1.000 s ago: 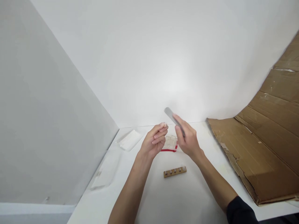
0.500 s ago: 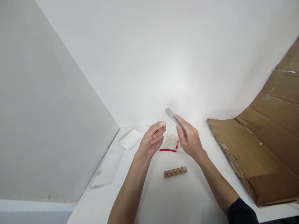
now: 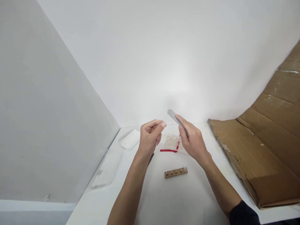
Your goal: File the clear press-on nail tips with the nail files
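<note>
My left hand (image 3: 151, 134) is raised over the table, thumb and forefinger pinched together. A tiny pale speck shows at the fingertips, too small to name. Close by on the right, my right hand (image 3: 192, 139) grips a slim grey bar with a rounded end (image 3: 172, 115), which points up and to the left, apart from the left fingertips. Below both hands lies a small brown strip (image 3: 175, 172) carrying several short metal pieces in a row. Between and behind the hands is a clear plastic bag (image 3: 170, 143) with red print and a red edge.
At the left of the white table (image 3: 161, 200) lie a white packet in clear wrap (image 3: 129, 139) and a clear plastic tray or sleeve (image 3: 106, 172). A dark thin object (image 3: 151, 158) is partly hidden by my left wrist. Folded cardboard (image 3: 257, 156) stands on the right.
My left hand has turned, so its thumb now lies toward me over the forefinger. The dark thin object has come into view beside the wrist. The grey bar has shifted slightly right.
</note>
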The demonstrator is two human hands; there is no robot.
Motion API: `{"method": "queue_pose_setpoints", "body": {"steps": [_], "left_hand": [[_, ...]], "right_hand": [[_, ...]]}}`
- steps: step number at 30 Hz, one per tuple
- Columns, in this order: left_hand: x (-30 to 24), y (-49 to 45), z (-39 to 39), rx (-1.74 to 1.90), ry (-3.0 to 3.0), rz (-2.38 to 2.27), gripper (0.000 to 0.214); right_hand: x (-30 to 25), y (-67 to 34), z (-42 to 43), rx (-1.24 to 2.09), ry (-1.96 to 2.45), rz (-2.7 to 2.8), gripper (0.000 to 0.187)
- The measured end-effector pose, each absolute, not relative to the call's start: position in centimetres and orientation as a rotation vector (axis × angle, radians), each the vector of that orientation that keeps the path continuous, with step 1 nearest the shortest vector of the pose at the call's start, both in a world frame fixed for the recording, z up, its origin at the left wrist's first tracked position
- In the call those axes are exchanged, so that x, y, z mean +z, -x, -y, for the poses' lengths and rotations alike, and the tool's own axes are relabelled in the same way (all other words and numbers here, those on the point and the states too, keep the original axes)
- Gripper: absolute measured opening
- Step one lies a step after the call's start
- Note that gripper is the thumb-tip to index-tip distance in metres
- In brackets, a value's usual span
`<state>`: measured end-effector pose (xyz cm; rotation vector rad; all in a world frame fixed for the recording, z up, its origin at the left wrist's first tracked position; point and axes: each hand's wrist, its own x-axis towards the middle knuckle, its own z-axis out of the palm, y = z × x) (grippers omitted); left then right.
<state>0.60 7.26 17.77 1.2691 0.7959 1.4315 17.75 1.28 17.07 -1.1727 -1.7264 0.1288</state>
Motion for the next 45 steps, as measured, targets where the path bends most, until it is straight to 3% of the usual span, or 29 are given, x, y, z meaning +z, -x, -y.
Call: {"method": "queue_pose_setpoints", "body": {"steps": [9,13,26,45], "left_hand": [[17.5,-0.8,-6.0,1.863,-1.569,-0.956,0.009],[16.6,-1.1,-5.9,2.046,-1.586,-1.024,0.012],[15.2,-1.9,-7.0,2.122,-1.744,-1.032,0.011],[13.7,-2.2,-7.8,1.849,-1.644,-1.12,0.009]], "right_hand": [[17.6,-17.2,-0.5,0.24,1.23,1.684,0.048],[18.0,-17.0,-0.1,0.339,1.184,1.692,0.047],[17.7,-17.4,-0.5,0.264,1.175,1.723,0.047],[17.0,-18.3,-1.9,0.154,1.274,1.771,0.05]]}}
